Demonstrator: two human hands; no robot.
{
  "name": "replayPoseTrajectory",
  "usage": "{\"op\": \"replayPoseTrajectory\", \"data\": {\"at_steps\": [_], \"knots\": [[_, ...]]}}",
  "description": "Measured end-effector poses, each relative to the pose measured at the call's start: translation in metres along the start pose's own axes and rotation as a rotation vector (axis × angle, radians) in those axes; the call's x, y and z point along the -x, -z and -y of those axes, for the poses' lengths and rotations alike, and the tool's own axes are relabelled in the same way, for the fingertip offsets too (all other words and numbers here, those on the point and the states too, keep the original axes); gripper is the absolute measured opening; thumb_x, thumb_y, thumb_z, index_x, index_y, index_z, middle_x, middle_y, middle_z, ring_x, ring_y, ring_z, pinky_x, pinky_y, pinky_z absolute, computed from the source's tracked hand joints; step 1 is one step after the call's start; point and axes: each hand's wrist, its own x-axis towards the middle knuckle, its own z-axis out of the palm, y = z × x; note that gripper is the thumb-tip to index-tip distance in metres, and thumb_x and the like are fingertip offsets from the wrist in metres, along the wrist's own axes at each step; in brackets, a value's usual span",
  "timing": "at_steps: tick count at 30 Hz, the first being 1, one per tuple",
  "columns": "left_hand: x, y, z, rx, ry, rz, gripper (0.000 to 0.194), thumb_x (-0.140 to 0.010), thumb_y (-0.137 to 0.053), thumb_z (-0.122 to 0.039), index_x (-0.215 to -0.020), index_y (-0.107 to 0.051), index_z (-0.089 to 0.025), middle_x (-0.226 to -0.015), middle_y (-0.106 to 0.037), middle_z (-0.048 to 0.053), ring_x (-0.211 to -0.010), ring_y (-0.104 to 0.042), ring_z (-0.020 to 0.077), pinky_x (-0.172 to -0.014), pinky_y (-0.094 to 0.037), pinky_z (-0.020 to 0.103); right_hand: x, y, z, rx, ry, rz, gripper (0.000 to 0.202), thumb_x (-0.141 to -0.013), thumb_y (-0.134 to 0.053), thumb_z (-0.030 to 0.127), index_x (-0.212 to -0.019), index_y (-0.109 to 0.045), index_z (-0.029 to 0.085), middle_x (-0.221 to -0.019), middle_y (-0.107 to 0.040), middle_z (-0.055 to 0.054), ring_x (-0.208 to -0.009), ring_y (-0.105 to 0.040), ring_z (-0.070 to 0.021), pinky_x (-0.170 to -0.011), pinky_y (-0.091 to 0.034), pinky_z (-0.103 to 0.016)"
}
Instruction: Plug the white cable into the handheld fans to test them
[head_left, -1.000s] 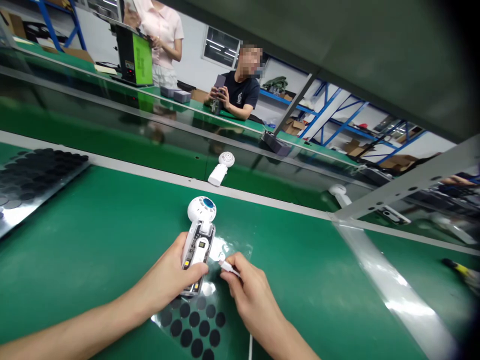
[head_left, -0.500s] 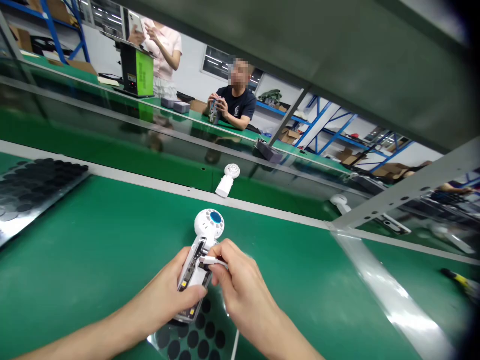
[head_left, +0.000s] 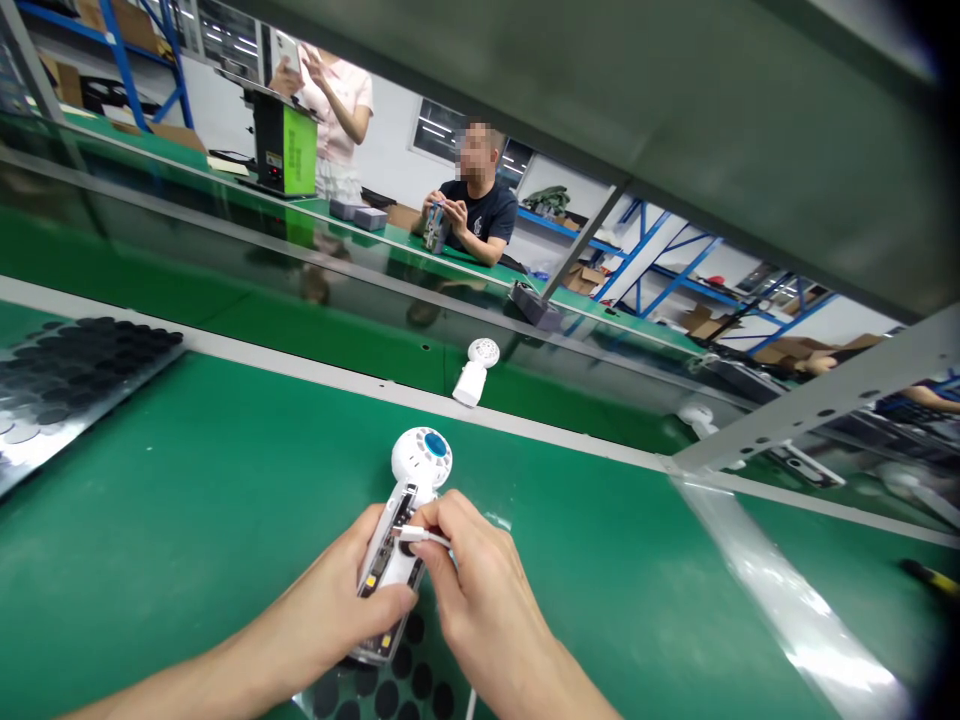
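Note:
A white handheld fan [head_left: 422,457] with a blue disc on its round head and a see-through body showing circuit parts is gripped around its body by my left hand [head_left: 341,590]. The fingers and thumb of my right hand [head_left: 472,560] pinch a white cable plug [head_left: 411,534], whose metal tip is at the side of the fan's body. Whether the tip is inside a port I cannot tell. Beneath the fan, a clear sheet with black round pads [head_left: 386,697] lies on the green table [head_left: 247,500].
Beyond the table's pale edge strip [head_left: 322,374], another white fan [head_left: 471,384] lies on the green belt. A stack of black-dotted sheets [head_left: 67,370] sits at left, a metal post [head_left: 810,400] at right. Two people [head_left: 484,215] are across the line.
The plug's metal tip now shows more plainly beside the fan body. The fan on the belt has shifted slightly right, and the whole view has moved a little.

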Motion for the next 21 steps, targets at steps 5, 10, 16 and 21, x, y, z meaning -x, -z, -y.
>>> {"op": "replayPoseTrajectory", "data": {"at_steps": [5,10,16,21], "knots": [[0.0009,-0.0004,-0.0012,-0.006,0.0,-0.018,0.039,-0.066,-0.047,-0.02,-0.105,-0.046,-0.018,-0.079,-0.055,-0.003,-0.074,-0.052,0.0175,-0.069,-0.041,0.028,0.0004,-0.0007,-0.0008,0.01,-0.011,0.004,0.015,-0.084,-0.039,0.011,-0.076,-0.047,0.021,-0.078,-0.055,-0.002,-0.064,-0.052,-0.0158,-0.056,-0.037,-0.027],[0.0003,-0.0014,-0.0003,-0.001,0.005,-0.029,0.04,-0.066,-0.048,-0.019,-0.106,-0.048,-0.018,-0.079,-0.055,-0.003,-0.073,-0.053,0.0177,-0.068,-0.041,0.028,0.0006,-0.002,-0.0007,0.015,-0.02,0.004,0.015,-0.084,-0.039,0.011,-0.077,-0.049,0.021,-0.078,-0.056,-0.002,-0.065,-0.053,-0.0161,-0.056,-0.037,-0.027],[0.001,0.001,0.0023,0.106,-0.01,-0.004,0.038,-0.071,-0.052,-0.026,-0.109,-0.047,-0.018,-0.086,-0.057,0.0,-0.085,-0.053,0.0208,-0.076,-0.042,0.031,0.0001,-0.0039,-0.0016,0.026,0.008,-0.022,0.017,-0.085,-0.039,0.011,-0.077,-0.051,0.021,-0.077,-0.056,-0.002,-0.065,-0.054,-0.016,-0.056,-0.039,-0.027],[0.002,0.0013,0.0049,0.327,0.0,0.011,0.03,-0.084,-0.05,-0.039,-0.107,-0.048,-0.02,-0.089,-0.058,0.001,-0.084,-0.056,0.0187,-0.078,-0.043,0.029,0.0027,-0.009,-0.0048,0.009,0.115,-0.087,0.024,-0.086,-0.032,0.01,-0.088,-0.054,0.019,-0.089,-0.053,-0.007,-0.066,-0.056,-0.0165,-0.056,-0.047,-0.029]]}}
